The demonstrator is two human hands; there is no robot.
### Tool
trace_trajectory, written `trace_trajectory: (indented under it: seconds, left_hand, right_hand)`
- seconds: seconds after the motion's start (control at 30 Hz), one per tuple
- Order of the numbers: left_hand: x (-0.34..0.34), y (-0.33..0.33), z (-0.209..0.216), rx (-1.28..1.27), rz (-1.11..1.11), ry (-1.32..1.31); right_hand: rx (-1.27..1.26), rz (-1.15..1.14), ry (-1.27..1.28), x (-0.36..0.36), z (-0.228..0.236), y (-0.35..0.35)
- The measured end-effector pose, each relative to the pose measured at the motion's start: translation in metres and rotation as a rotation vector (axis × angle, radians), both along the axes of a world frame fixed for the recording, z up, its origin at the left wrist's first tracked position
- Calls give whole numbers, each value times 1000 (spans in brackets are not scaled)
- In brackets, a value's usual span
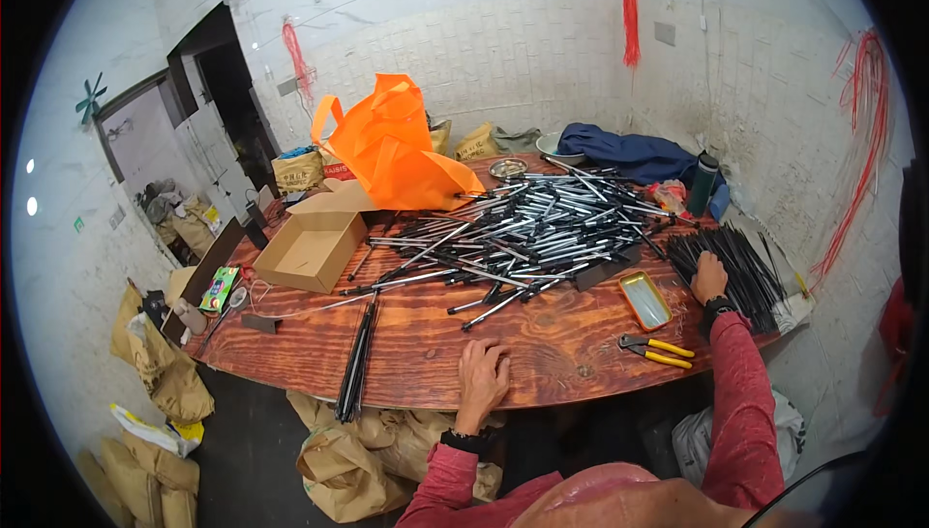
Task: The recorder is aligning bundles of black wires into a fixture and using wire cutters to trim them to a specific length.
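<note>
My left hand (484, 373) lies on the near edge of the wooden table, fingers spread and slightly bent, with nothing in it. To the right, my right hand (709, 277) reaches onto a pile of thin black rods (743, 262); its fingers are bent close together around some of them, the fingertips partly hidden. A bundle of black rods (357, 359) lies left of my left hand, its lower end past the table edge. Pliers with yellow handles (660, 350) rest between my hands. Beyond them is a heap of silver-and-black metal rods (542, 223).
A yellow-rimmed tray (645, 301) sits by the pliers. An open cardboard box (310, 252) and an orange bag (397, 146) stand at the left and back. A green bottle (704, 182) and dark blue cloth (629, 149) are at the far right. Brown sacks (363, 465) lie below the table edge.
</note>
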State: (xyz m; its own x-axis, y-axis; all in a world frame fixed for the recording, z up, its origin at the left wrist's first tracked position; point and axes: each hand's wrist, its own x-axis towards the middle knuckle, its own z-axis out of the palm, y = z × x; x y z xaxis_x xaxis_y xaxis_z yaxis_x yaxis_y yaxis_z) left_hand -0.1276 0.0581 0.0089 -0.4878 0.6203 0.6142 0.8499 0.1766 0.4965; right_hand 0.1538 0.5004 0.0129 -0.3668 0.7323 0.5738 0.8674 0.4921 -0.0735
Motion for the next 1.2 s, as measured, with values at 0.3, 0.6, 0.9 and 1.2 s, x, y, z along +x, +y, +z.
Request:
trace_trajectory:
  seconds: [0.3,0.6,0.9,1.2]
  left_hand:
    - [-7,4,1,13,-16,-46]
    - [2,1,-3,-33,-23,-4]
    - [-13,8,-13,-96,-17,18]
    - [-3,16,-7,-164,-36,-16]
  right_hand:
    - [-501,-28,240,22,16,36]
    - [-377,78,252,34,3,59]
    - [-587,295,526,25,48,46]
    - [-474,388,358,48,50,63]
